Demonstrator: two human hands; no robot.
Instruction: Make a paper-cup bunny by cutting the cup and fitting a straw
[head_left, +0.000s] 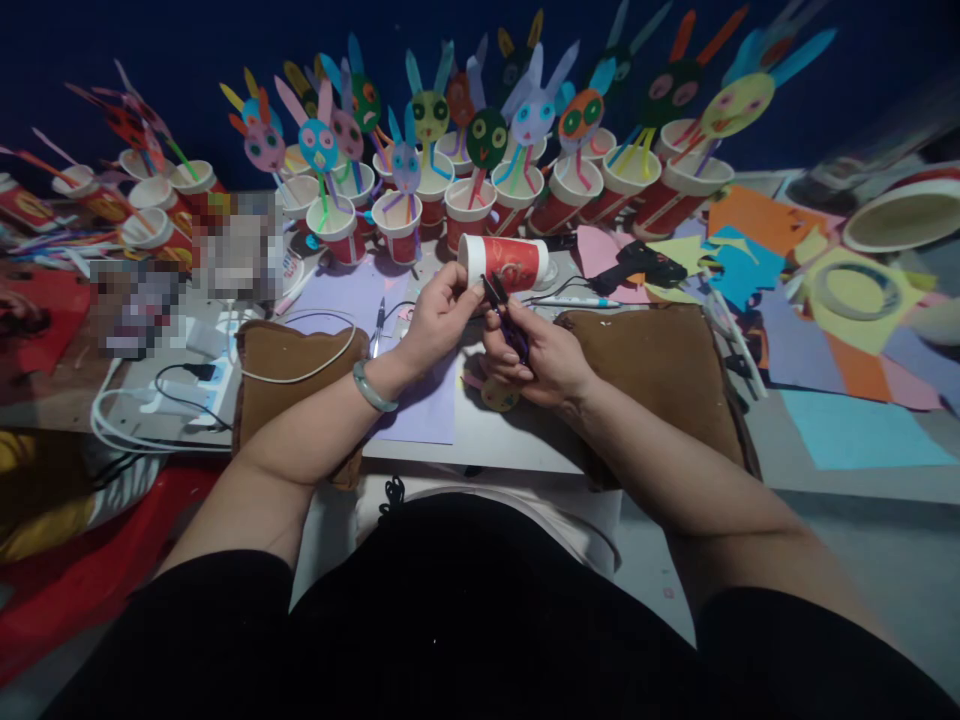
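Observation:
In the middle of the table my right hand (536, 350) is closed around scissors (517, 335) with dark purple handles, and their tips point up toward my left hand. My left hand (446, 315), with a bracelet on its wrist, pinches a small dark piece (493, 292) by the blades; its exact shape is hard to make out. Just beyond both hands a red and white paper cup (504, 262) lies on its side. Under my right hand sits a small yellow paper disc (501, 394) with coloured spots, partly covered.
Behind stand several paper cups (469, 215) holding paper rabbit heads on coloured stems. Brown cushions (645, 375) lie under my forearms. Purple paper (420, 410), a pen (379, 322) and a glue gun (641, 265) are nearby. Paper scraps, a tape roll (825, 290) and a power strip (217, 385) flank them.

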